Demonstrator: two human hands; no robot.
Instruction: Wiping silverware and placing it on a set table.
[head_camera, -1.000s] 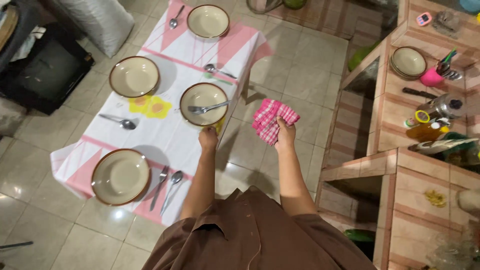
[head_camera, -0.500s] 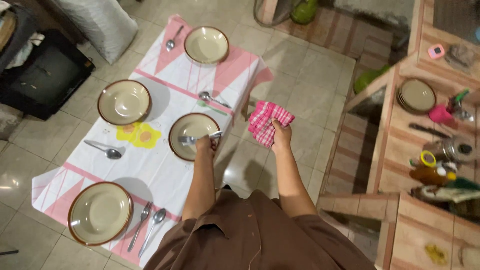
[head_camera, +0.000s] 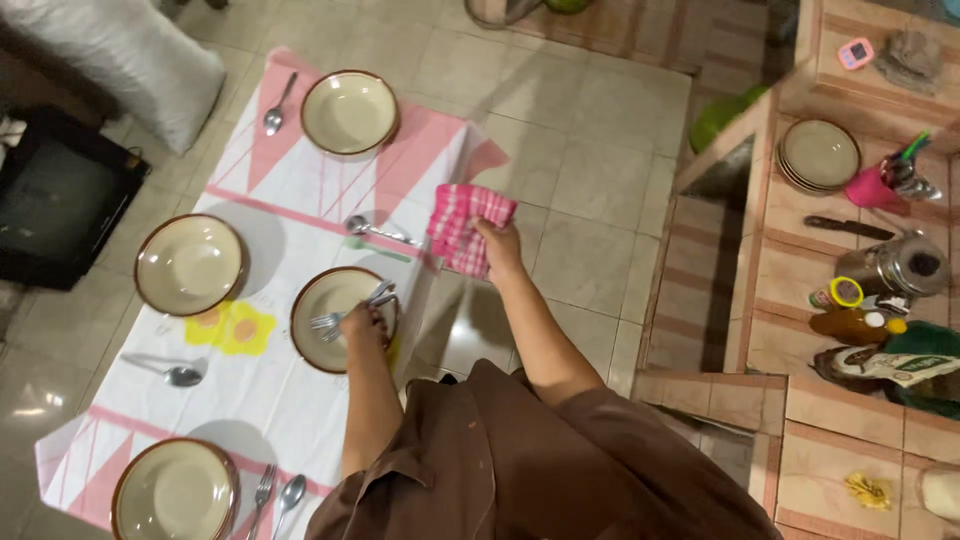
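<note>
Left fingers: closed round the handles of a fork (head_camera: 345, 316), and it looks like a second piece of cutlery with it, though I cannot tell for sure; my left hand (head_camera: 366, 322) sits over the near-right bowl (head_camera: 325, 300).
Right fingers: pinched tight on a folded pink checked cloth (head_camera: 466, 224), held up by my right hand (head_camera: 497, 243) just past the table's right edge, near the corner.
Where the fork is: tines pointing left across that bowl, lifted a little off it as far as I can judge.
Set so far: four brown-rimmed bowls on the pink-and-white tablecloth (head_camera: 290, 205); the far bowl (head_camera: 350, 110) has a spoon (head_camera: 276, 108) beside it; the nearest bowl (head_camera: 176, 493) has a fork and spoon pair (head_camera: 278, 497) laid to its right.
Loose pieces: one spoon (head_camera: 172, 371) lies below the left bowl (head_camera: 190, 264); another spoon (head_camera: 378, 230) lies above my bowl, by the cloth.
Left to do, as I judge it: the cutlery in my hand is not laid down beside its bowl, and the cloth is not placed anywhere.
Off the table: a stack of spare plates (head_camera: 819, 153) on the tiled counter at right.
</note>
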